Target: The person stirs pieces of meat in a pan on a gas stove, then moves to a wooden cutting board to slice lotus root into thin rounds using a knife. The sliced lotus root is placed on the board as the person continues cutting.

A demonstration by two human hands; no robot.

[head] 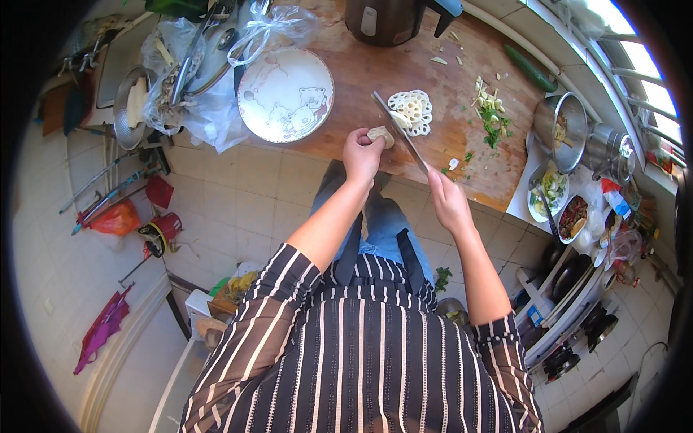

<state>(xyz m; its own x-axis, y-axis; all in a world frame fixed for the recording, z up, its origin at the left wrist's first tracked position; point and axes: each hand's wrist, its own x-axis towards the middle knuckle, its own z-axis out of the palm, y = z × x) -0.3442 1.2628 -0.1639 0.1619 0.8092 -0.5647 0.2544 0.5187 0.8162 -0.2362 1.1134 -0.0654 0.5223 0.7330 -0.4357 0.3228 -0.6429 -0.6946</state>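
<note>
My left hand (pixel 364 157) holds a piece of lotus root (pixel 381 137) between thumb and fingers, above the front edge of the wooden worktop (pixel 346 70). Gripped in my right hand (pixel 450 199) is a kitchen knife (pixel 400 130), seen nearly edge-on, its blade pointing up and to the left. Several round lotus root slices (pixel 414 108) lie overlapping just right of the blade, and one pale slice (pixel 400 119) is beside the blade's face. The lotus root piece is left of the knife; whether they touch cannot be told.
A bear-patterned white plate (pixel 286 95) stands at left. Chopped garlic (pixel 488 99) and green herbs (pixel 494 128) lie at right, near a cucumber (pixel 529 68). Beyond are a metal bowl (pixel 568 122) and dishes of chopped vegetables (pixel 551 189). A dark pot (pixel 384 21) stands at the back.
</note>
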